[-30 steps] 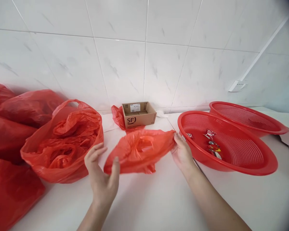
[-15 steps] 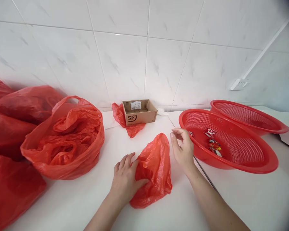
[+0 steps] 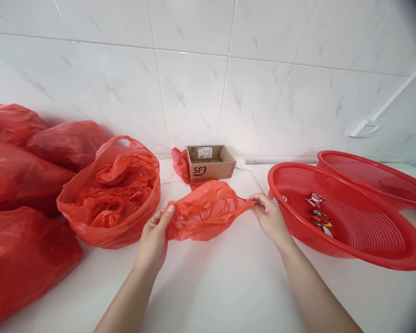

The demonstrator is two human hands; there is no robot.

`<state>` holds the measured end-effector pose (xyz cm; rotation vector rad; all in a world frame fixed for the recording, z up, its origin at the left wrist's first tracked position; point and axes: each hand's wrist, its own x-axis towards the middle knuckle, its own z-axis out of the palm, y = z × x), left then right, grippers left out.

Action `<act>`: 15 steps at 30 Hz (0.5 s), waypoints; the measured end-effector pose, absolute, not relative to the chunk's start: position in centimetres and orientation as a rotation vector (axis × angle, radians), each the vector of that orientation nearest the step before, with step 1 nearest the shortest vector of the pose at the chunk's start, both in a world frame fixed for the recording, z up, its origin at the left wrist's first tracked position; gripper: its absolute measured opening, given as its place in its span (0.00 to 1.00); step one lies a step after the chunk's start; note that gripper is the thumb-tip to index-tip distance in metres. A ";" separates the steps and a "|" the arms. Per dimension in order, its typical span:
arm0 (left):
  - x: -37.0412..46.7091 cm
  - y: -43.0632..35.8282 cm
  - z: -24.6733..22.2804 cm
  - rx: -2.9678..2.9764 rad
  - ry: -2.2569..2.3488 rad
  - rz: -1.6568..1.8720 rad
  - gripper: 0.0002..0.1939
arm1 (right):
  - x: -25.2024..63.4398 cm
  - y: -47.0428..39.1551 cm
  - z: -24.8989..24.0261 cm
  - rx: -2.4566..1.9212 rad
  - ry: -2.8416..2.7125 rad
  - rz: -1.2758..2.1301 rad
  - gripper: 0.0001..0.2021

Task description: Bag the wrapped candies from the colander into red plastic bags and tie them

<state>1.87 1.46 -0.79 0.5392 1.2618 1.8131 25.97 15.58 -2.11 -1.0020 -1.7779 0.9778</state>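
Observation:
A thin red plastic bag (image 3: 204,210) is stretched sideways between my two hands, above the white table (image 3: 222,286). My left hand (image 3: 155,236) grips its left end, the thumb pressed on top of the film. At the other end, my right hand (image 3: 268,217) pinches a narrow corner between thumb and fingertips. Left of my left hand stands an open red bag (image 3: 152,203) stuffed with crumpled red plastic bags (image 3: 121,185). Close to my right hand is a red perforated basket (image 3: 364,208) with several small colourful packets (image 3: 321,217) at its bottom.
Full red bags (image 3: 27,249) are heaped at the left. An open cardboard box (image 3: 211,171) stands near the tiled wall, with a red bag (image 3: 180,164) beside and under it. Behind the near basket sits a second red basket (image 3: 370,169). A socket strip (image 3: 365,128) is on the wall.
The red bag has been lifted off the table and pulled out sideways. My left hand has closed on one end and my right hand has taken hold of the other. The view has shifted left.

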 end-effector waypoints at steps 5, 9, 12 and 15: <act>1.6 1.8 -1.4 0.263 1.008 1.915 0.06 | 25.5 15.2 -1.9 -0.888 -1.664 1.277 0.11; 3.5 1.4 -1.9 0.574 1.147 1.731 0.11 | 24.9 12.6 -0.5 -0.878 -1.598 0.574 0.20; 4.7 1.3 -2.1 0.781 1.351 1.613 0.16 | 23.7 10.1 0.0 -0.633 -1.725 0.193 0.20; 4.7 1.5 -2.6 0.871 1.433 1.507 0.15 | 22.3 9.2 -1.1 -0.690 -2.049 0.247 0.17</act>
